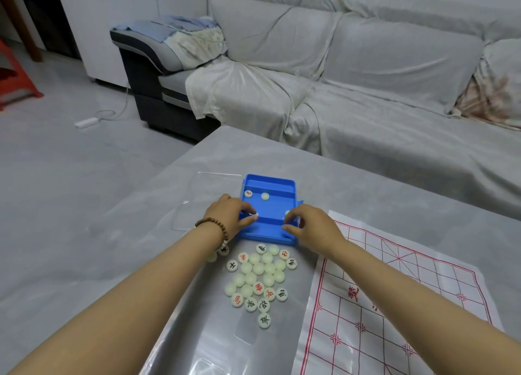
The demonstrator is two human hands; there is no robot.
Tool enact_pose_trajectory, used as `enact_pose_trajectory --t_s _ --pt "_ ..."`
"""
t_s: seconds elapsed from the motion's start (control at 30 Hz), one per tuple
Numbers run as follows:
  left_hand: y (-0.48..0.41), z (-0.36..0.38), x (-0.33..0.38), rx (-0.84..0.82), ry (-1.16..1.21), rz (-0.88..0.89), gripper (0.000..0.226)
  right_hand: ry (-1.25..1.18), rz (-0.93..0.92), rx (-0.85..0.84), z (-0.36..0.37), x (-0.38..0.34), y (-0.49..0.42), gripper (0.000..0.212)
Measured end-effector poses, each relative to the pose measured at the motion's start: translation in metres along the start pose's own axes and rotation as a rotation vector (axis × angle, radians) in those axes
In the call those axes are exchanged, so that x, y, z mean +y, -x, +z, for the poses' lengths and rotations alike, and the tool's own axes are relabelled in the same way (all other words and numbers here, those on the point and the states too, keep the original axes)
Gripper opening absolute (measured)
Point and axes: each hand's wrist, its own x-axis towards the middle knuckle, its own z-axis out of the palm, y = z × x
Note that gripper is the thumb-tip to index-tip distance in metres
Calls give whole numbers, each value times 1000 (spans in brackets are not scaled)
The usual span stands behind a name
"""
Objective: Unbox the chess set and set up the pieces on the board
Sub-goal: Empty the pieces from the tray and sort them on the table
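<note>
A blue plastic box (270, 202) lies open on the grey table, with two round white pieces (256, 195) loose at its far side. My left hand (229, 214) reaches into the box's left side and pinches a white piece (251, 214). My right hand (310, 225) curls its fingers over the box's right edge, next to another white piece (287, 213). Near the box's front lies a pile of several round white pieces (260, 278), some showing red or black characters. A white paper board (394, 304) with a red grid lies flat at the right.
A clear plastic lid (197, 194) lies left of the box. The table (366, 188) ends at its far edge before a sofa (352, 78) draped in a pale sheet. A power strip (86, 122) and a red stool (17, 75) are on the floor at the left.
</note>
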Motion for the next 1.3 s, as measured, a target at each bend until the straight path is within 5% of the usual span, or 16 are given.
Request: enact_pose_trajectory --t_s 0.1,0.3,0.43,0.83,0.97,1.3 --pt "-6 -5 3 13 -64 13 37 -48 50 56 -3 2 -10 22" --pt "0 2 6 -98 -343 145 56 385 -32 -222 -12 -2 -19 36" --pt "7 9 -4 -57 -300 256 73 327 -66 -250 -14 9 -18 45" --pt "-31 2 4 -160 -188 214 53 393 -213 -208 -9 6 -53 43" --pt "-48 -7 0 12 -293 241 42 326 -260 -96 -11 6 -67 32" --pt "-49 -14 15 -67 -457 183 40 376 -287 61 5 10 -65 25"
